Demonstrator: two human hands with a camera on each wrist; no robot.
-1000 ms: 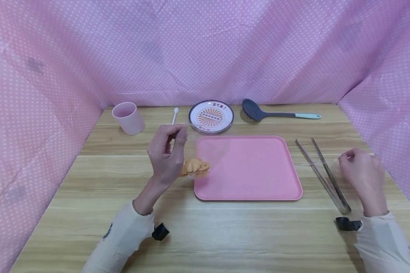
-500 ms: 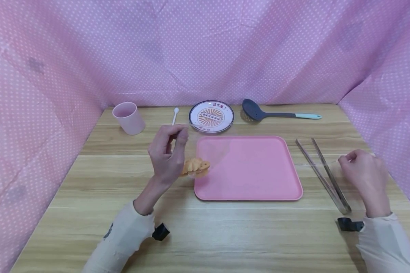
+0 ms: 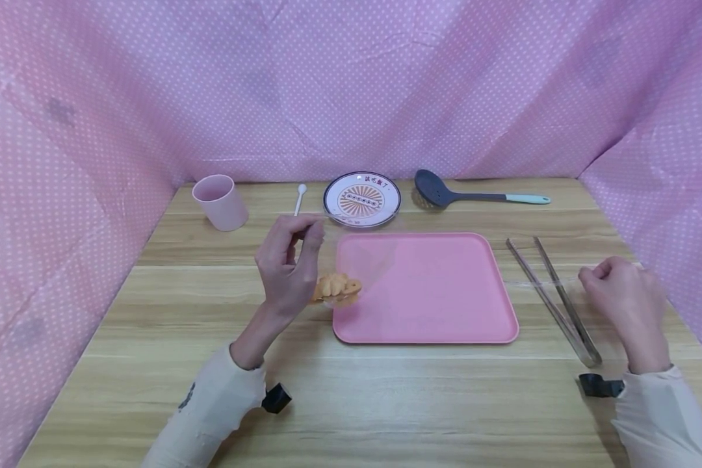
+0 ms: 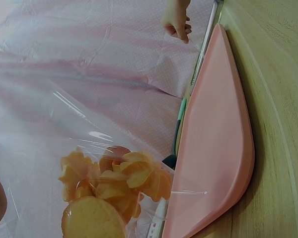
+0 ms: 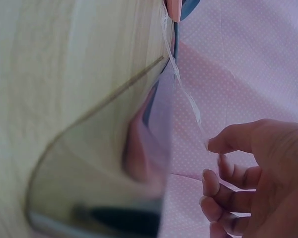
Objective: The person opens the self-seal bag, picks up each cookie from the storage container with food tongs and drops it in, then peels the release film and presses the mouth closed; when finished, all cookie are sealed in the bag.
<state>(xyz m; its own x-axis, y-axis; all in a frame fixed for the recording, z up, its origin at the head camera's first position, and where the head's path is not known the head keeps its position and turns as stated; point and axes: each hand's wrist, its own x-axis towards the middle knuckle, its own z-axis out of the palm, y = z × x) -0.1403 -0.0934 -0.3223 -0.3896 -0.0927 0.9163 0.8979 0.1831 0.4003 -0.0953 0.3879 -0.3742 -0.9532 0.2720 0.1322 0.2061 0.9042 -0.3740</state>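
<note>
My left hand (image 3: 289,266) pinches the top of a clear plastic bag (image 4: 84,116), which hangs over the left part of the pink tray (image 3: 427,292). Several golden cookies (image 3: 336,286) lie in the bottom of the bag; in the left wrist view they show as piped swirls and a round one. Away to the right, my right hand (image 3: 623,296) pinches the end of a thin clear plastic strip (image 5: 188,99) between thumb and forefinger. The strip stretches leftward over the metal tongs (image 3: 552,299). In the right wrist view the tongs' bent end (image 5: 99,183) looms close to the camera.
Along the back of the table stand a pink cup (image 3: 221,203), a small white spoon (image 3: 300,198), a patterned plate (image 3: 361,200) and a dark slotted spoon (image 3: 435,188) with a mint handle end. Pink dotted cloth (image 3: 351,84) encloses the back and sides.
My right hand has shifted slightly right, holding the strip. The left hand and the bag of cookies have drifted a little to the right.
</note>
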